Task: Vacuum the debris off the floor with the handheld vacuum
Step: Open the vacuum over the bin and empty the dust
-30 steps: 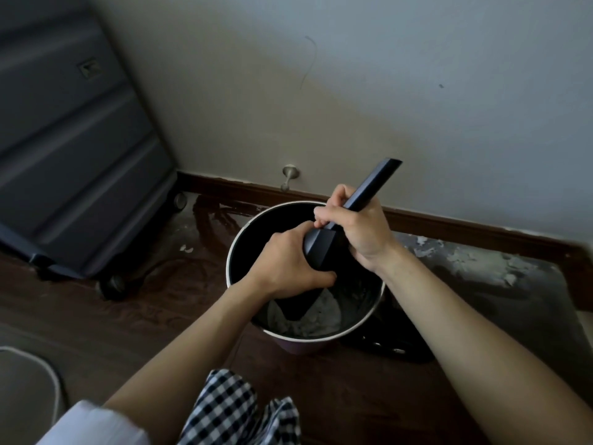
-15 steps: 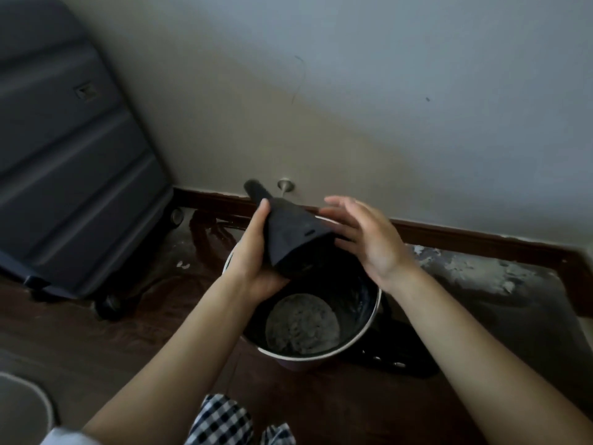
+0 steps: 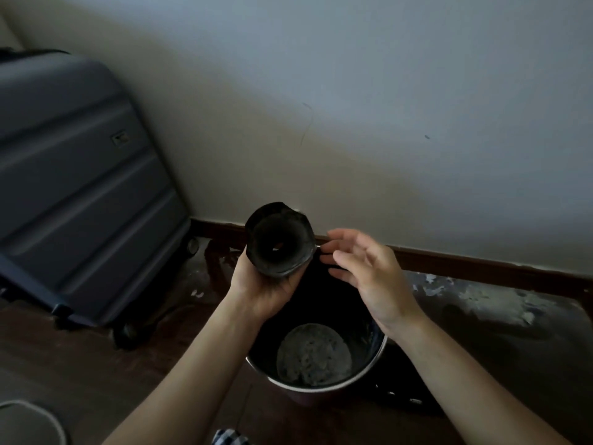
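Since the earlier frame, left hand (image 3: 263,284) has tipped the black vacuum dust cup (image 3: 279,240) so its open mouth faces the camera, raised at frame centre above the bin (image 3: 369,369). Left hand grips the cup from below; right hand (image 3: 369,271) hovers just right of it, fingers spread, holding nothing. Grey debris (image 3: 313,354) lies in the bin bottom, lower centre; dark suitcase (image 3: 80,194) stands at left against the wall.
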Available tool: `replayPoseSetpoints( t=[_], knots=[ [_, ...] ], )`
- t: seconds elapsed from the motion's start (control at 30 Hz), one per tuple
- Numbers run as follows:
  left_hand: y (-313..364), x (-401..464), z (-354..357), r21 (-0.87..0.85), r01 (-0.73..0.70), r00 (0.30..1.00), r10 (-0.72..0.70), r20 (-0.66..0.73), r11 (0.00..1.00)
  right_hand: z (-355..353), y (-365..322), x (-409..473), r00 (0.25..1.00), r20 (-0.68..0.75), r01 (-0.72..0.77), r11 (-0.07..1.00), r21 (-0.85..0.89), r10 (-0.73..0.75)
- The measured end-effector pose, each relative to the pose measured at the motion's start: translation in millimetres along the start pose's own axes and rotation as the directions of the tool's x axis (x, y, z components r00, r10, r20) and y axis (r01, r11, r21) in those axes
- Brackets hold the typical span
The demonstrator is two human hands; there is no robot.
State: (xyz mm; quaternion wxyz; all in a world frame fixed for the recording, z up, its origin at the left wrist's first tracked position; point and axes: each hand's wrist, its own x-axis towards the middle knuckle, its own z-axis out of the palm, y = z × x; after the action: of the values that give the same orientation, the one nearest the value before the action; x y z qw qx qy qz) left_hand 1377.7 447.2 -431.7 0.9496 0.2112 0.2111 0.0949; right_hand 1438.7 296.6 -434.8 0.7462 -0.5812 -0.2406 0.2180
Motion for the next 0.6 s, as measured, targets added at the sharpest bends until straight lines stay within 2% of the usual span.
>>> replayPoseSetpoints(
  t=[0.1,0.17,0.3,0.37,0.43,0.5,0.57,0.6],
  knots=[
    [-1,2,-3,0.034,0.029,0.999,-0.028,-0.017,0.999,-2,-1,-2,1.000,-0.018,0.015,1.000,-0.018,-0.015],
    [-4,3,-7,0.101,0.045,0.999,-0.044,-0.007,0.994,-5,-2,-1,0.997,-0.081,0.012,1.000,-0.009,-0.013],
    [-8,-2,-8,0.346,0.045,0.998,-0.027,-0.056,0.937,-37,8,17,0.938,-0.347,0.014,1.000,-0.002,-0.014],
    [-11,-1,-10,0.460,0.010,0.995,0.037,-0.094,0.888,-69,30,26,0.884,-0.468,-0.069,0.986,-0.154,-0.012],
    [-16,0,-15,0.526,-0.029,0.987,0.109,-0.121,0.850,-108,62,27,0.838,-0.544,-0.295,0.870,-0.395,0.037],
    [-21,0,-18,0.578,-0.060,0.978,0.165,-0.130,0.814,-140,94,19,0.834,-0.525,-0.499,0.635,-0.590,0.168],
    [-28,3,-21,0.606,-0.064,0.974,0.182,-0.136,0.793,-157,123,9,0.838,-0.442,-0.545,0.434,-0.718,0.321],
    [-30,5,-23,0.606,-0.061,0.974,0.180,-0.138,0.793,-160,134,4,0.837,-0.397,-0.531,0.380,-0.758,0.377]
  ],
)
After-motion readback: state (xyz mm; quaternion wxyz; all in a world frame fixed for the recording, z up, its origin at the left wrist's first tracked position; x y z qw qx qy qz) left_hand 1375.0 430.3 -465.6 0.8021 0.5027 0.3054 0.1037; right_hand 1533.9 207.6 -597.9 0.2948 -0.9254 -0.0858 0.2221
